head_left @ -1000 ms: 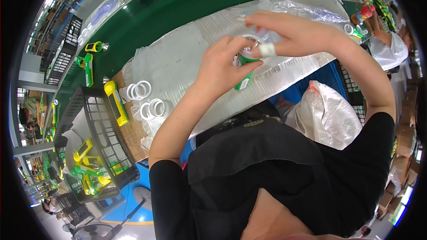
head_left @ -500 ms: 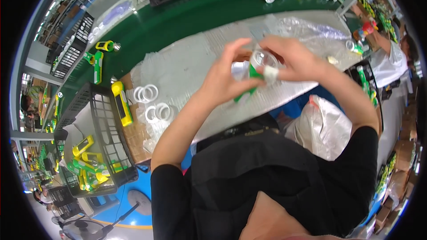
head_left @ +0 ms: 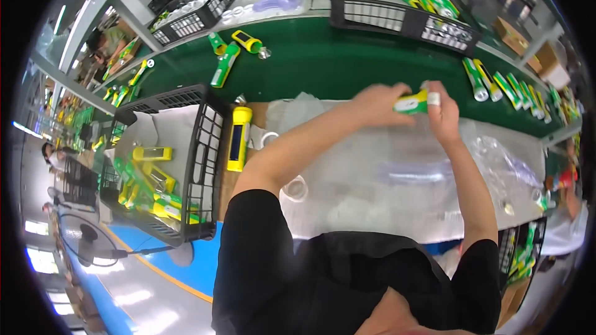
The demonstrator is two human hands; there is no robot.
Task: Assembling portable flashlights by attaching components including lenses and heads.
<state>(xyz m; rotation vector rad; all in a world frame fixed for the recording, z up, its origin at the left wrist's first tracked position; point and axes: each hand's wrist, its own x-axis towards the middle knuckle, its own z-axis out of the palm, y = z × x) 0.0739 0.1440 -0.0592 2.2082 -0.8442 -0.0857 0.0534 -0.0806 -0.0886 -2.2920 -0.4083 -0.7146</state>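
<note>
Both my hands are over the far side of the work surface, around a green and yellow flashlight [head_left: 411, 104] lying roughly level between them. My left hand [head_left: 380, 107], somewhat blurred, is closed on its left part. My right hand [head_left: 443, 116], with a white band around one finger, grips the right end and hides it. Beside my left forearm lie white plastic rings [head_left: 295, 188], partly covered by the arm. Further left rests a yellow flashlight [head_left: 239, 139] with a dark panel, a loose silvery reflector piece [head_left: 241, 100] at its top.
A black crate [head_left: 203, 167] with several flashlights stands at left. Across the green conveyor belt [head_left: 298, 65] are another black crate [head_left: 372, 15] and a row of flashlights [head_left: 510, 92]. Crumpled clear plastic [head_left: 506, 164] lies at right. A metal post [head_left: 564, 139] rises there.
My view has swung to the left. Both hands have moved away from my body toward the belt, and the flashlight has turned from steeply tilted to nearly level.
</note>
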